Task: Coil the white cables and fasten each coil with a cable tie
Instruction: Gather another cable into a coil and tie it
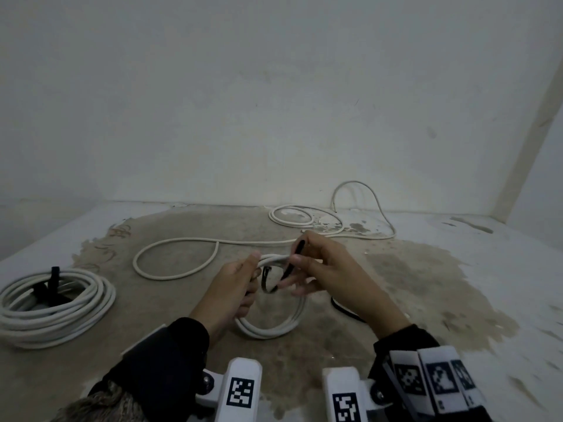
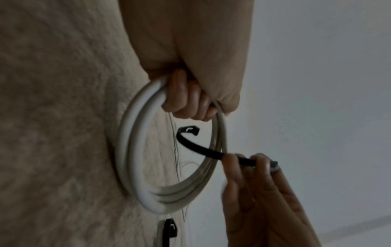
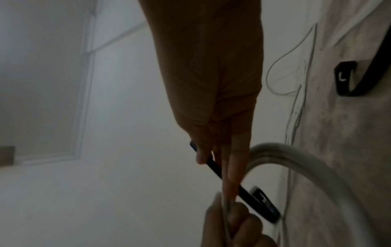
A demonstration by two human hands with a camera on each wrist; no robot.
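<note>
A small coil of white cable (image 1: 274,325) stands on edge on the floor in front of me, and my left hand (image 1: 234,287) grips its top with curled fingers. The same coil (image 2: 135,153) hangs from that fist (image 2: 190,100) in the left wrist view. My right hand (image 1: 316,266) pinches a black cable tie (image 1: 294,260) that is threaded through the coil beside the left hand. The tie (image 2: 203,148) curves inside the ring, its buckle end free. In the right wrist view the tie (image 3: 249,197) runs between my fingers (image 3: 230,167).
A larger white coil (image 1: 54,303) bound with a black tie lies at the left. Loose white cable (image 1: 182,260) loops across the stained floor (image 1: 426,284) toward more cable (image 1: 304,217) by the far wall. Another black tie (image 1: 344,310) lies under my right wrist.
</note>
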